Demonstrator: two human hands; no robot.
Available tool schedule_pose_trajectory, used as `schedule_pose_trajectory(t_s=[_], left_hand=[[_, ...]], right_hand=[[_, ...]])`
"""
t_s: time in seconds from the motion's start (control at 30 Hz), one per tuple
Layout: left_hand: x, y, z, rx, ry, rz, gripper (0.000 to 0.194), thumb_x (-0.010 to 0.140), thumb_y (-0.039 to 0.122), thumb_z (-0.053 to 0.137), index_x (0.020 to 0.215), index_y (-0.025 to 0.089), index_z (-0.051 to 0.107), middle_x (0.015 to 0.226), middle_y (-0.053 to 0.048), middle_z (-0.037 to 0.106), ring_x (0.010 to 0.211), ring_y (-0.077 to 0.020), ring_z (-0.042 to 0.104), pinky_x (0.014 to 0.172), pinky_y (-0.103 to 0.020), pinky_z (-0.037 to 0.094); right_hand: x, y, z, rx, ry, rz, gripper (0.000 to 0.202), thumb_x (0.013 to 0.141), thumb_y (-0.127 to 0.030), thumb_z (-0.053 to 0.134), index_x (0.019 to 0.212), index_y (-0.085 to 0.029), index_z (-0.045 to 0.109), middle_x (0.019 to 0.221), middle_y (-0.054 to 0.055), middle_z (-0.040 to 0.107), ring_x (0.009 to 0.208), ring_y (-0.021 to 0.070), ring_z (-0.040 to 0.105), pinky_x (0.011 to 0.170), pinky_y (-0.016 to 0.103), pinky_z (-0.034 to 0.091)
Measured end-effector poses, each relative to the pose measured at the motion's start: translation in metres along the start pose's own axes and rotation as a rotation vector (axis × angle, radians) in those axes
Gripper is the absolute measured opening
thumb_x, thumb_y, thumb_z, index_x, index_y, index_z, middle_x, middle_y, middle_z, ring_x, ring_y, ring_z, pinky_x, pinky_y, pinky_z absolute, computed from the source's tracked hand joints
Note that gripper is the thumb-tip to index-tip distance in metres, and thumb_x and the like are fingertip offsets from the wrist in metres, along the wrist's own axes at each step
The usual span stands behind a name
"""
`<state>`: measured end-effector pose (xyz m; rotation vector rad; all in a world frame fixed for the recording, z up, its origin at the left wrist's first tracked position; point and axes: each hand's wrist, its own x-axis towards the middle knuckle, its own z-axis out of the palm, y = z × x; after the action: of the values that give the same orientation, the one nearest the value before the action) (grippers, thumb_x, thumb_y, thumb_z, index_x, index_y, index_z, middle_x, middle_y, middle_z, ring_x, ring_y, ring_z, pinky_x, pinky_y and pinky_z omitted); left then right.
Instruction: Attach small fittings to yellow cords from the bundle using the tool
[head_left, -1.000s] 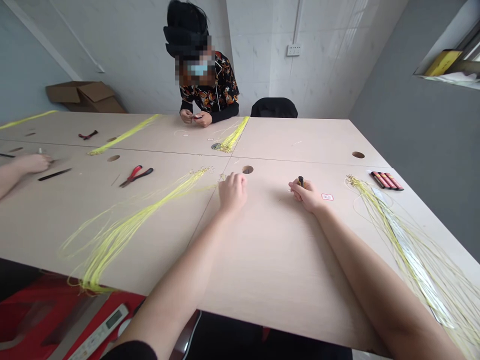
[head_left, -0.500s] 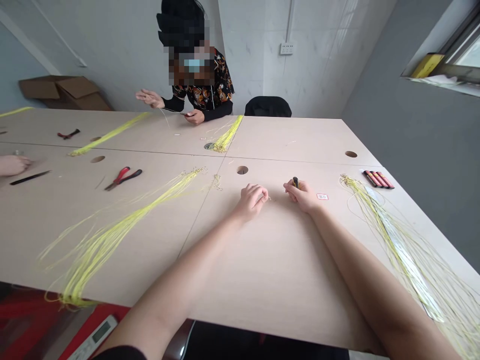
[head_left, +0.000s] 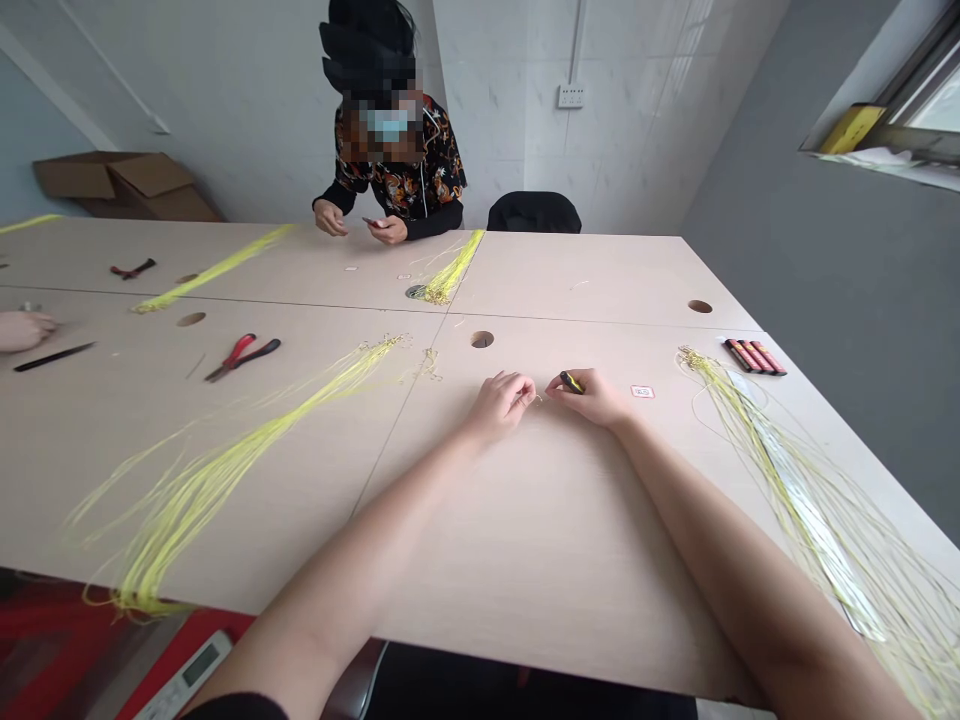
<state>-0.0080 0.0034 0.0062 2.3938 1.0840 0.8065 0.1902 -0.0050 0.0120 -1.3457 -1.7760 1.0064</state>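
My left hand is closed in a pinch above the middle of the table. A tiny curved gold-coloured hook pokes out from its fingertips; the rest of it is hidden. Just to the right, my right hand is closed around a short black-and-yellow tool, whose working tip is too small to make out. The fingertips of both hands are close together but apart. A small red-edged label lies beside my right hand.
Yellow line bundles lie left and right, the right one over a shiny strip. Red-and-black pliers, several red tubes and a table hole are nearby. A co-worker sits opposite; another person's hand is far left.
My right hand has moved left toward my left hand, and the black-and-yellow tool has tilted from upright to leaning left. The co-worker's raised hand has come down to the table.
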Motion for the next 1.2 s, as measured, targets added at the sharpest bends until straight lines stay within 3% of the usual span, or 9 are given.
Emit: schedule_pose_trajectory(t_s=[0.17, 0.6, 1.2], left_hand=[[0.0003, -0.0006, 0.0009, -0.015, 0.003, 0.018, 0.017, 0.091, 0.025, 0.042, 0.079, 0.019, 0.052, 0.082, -0.002, 0.062, 0.082, -0.0155, 0.053, 0.079, -0.027, 0.039], [0.0005, -0.0048, 0.0037, -0.019, 0.047, 0.093, 0.012, 0.089, 0.019, 0.045, 0.079, 0.019, 0.052, 0.079, -0.002, 0.061, 0.079, -0.0159, 0.053, 0.075, -0.028, 0.041], [-0.0003, -0.0044, 0.0034, -0.033, 0.021, 0.092, 0.01, 0.087, 0.017, 0.047, 0.079, 0.018, 0.054, 0.08, -0.002, 0.062, 0.08, -0.0156, 0.054, 0.075, -0.027, 0.042]], right_hand=[[0.0005, 0.0012, 0.0021, -0.043, -0.004, -0.038, 0.026, 0.071, -0.032, 0.054, 0.081, -0.014, 0.07, 0.06, -0.002, 0.049, 0.055, 0.0084, 0.036, 0.054, 0.023, 0.028], [-0.0078, -0.0061, 0.0033, -0.06, -0.093, -0.101, 0.022, 0.065, -0.032, 0.056, 0.073, -0.012, 0.065, 0.051, -0.004, 0.037, 0.05, 0.0067, 0.031, 0.05, 0.022, 0.028], [-0.0028, 0.0012, 0.0065, -0.127, -0.096, -0.148, 0.029, 0.072, -0.038, 0.055, 0.074, -0.012, 0.068, 0.067, 0.004, 0.062, 0.06, 0.0119, 0.049, 0.058, 0.024, 0.038]])
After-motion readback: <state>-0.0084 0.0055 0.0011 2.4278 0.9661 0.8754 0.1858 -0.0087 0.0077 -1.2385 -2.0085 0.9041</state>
